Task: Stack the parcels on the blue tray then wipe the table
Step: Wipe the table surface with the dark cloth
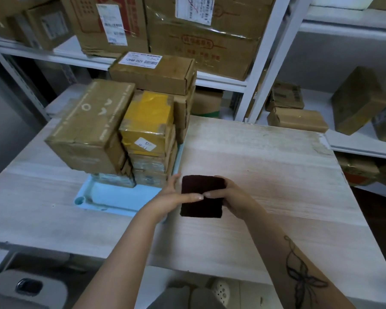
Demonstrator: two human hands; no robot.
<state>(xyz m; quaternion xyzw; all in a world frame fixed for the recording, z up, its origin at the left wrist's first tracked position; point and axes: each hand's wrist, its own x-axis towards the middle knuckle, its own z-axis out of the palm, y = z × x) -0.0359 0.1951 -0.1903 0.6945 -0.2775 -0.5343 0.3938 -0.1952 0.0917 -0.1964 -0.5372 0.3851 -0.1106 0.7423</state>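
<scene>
- Standing at the far left of the stack, a long brown carton rests tilted on lower parcels, its top printed with white marks.
- A parcel wrapped in yellow tape sits just right of the brown carton, on top of two taped boxes; a small white sticker is on its near face.
- A flat labelled box tops the rear column of the stack, behind the yellow parcel.
- The blue tray lies on the wooden table and carries all of these parcels; its near floor is bare, with a round recess in the near-left corner.
- The left hand is just right of the tray's near corner, fingers extended, thumb pressed on the left edge of the dark cloth.
- The cloth is a dark maroon folded rectangle, gripped between both hands over the table; whether it touches the surface cannot be determined.
- The right hand grips the cloth's right edge, fingers curled around it, thumb on top.
- White shelving behind the table carries further cartons.
</scene>
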